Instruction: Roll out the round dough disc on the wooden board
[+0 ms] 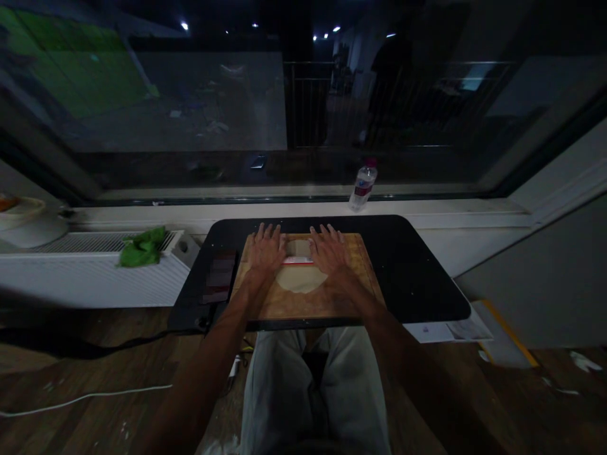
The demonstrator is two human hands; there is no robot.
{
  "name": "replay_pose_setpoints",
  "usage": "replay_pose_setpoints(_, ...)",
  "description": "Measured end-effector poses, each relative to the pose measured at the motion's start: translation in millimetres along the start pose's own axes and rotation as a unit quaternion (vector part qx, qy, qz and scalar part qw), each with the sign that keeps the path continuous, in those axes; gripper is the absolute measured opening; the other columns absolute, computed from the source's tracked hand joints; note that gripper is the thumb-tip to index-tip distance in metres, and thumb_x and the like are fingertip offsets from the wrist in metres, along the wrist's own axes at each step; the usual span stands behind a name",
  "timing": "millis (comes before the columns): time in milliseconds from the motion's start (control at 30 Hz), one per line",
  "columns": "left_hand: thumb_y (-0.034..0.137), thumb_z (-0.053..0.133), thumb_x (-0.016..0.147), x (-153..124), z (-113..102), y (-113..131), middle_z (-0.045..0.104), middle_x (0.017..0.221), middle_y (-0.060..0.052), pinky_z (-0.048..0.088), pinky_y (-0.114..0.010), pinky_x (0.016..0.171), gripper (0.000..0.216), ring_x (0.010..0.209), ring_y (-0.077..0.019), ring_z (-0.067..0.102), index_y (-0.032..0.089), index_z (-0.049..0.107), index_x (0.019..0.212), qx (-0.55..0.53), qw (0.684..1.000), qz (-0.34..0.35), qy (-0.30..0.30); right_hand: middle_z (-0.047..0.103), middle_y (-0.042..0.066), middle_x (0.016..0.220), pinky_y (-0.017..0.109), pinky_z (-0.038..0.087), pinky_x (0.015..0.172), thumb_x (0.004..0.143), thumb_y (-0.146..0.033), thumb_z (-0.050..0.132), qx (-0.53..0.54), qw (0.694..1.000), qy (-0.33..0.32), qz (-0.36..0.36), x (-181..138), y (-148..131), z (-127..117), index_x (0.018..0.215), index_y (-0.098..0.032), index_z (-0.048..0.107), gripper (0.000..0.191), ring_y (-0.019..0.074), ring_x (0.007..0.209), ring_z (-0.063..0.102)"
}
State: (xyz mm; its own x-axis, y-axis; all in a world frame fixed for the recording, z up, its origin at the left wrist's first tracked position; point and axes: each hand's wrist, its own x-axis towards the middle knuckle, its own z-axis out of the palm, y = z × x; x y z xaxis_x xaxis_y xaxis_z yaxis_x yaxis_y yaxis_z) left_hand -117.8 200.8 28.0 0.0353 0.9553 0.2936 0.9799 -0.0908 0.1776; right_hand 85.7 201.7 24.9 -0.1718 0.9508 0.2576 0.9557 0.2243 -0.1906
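Observation:
A wooden board (pixel 327 302) lies on a small black table (pixel 408 265). On the board rests a flat round of pale dough (pixel 300 278). A red-and-white rolling pin (pixel 298 260) lies across the dough. My left hand (pixel 266 248) presses flat on the pin's left end, fingers stretched forward. My right hand (pixel 329 248) presses flat on its right end, fingers also spread. Both palms cover the pin's ends.
A clear water bottle (pixel 363 184) stands on the windowsill behind the table. A green cloth (pixel 142 248) lies on the white radiator at left, with a bowl (pixel 19 212) further left. A dark phone-like slab (pixel 220 278) sits on the table's left side. Cables cross the wooden floor.

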Motion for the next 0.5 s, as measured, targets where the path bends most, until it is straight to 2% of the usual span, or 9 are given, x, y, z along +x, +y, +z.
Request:
replay_pose_setpoints(167, 0.037, 0.028, 0.117, 38, 3, -6, 0.062, 0.167, -0.015, 0.038, -0.06, 0.134, 0.056, 0.169, -0.034, 0.039, 0.019, 0.065, 0.155, -0.032, 0.999, 0.015, 0.014, 0.062, 0.015, 0.166, 0.053, 0.035, 0.131, 0.12, -0.038, 0.032, 0.023, 0.999, 0.025, 0.004, 37, 6, 0, 0.161, -0.019, 0.063, 0.055, 0.0322, 0.157, 0.049)
replay_pose_setpoints(300, 0.034, 0.032, 0.117, 65, 13, -8, 0.061, 0.168, -0.014, 0.038, -0.064, 0.134, 0.052, 0.17, -0.0352, 0.038, 0.021, 0.068, 0.151, -0.024, 1.0, -0.008, 0.002, 0.069, 0.016, 0.156, 0.05, 0.038, 0.127, 0.121, -0.036, 0.03, 0.025, 0.999, 0.023, 0.004, 60, 10, -1, 0.153, -0.018, 0.069, 0.054, 0.0318, 0.15, 0.053)
replay_pose_setpoints(400, 0.035, 0.035, 0.117, 73, 20, -9, 0.057, 0.171, -0.016, 0.037, -0.068, 0.134, 0.05, 0.171, -0.0371, 0.034, 0.021, 0.068, 0.152, -0.008, 0.999, -0.013, -0.028, 0.068, 0.017, 0.156, 0.053, 0.037, 0.128, 0.121, -0.037, 0.029, 0.02, 1.0, 0.011, 0.0, 66, 11, 0, 0.149, -0.018, 0.071, 0.053, 0.0326, 0.15, 0.052)
replay_pose_setpoints(500, 0.037, 0.034, 0.117, 67, 21, -8, 0.054, 0.173, -0.018, 0.036, -0.071, 0.133, 0.052, 0.172, -0.0391, 0.032, 0.02, 0.067, 0.153, -0.004, 0.999, -0.013, -0.041, 0.063, 0.017, 0.164, 0.059, 0.033, 0.131, 0.12, -0.039, 0.03, 0.016, 1.0, -0.009, -0.001, 61, 10, 2, 0.155, -0.02, 0.067, 0.054, 0.0346, 0.156, 0.047)
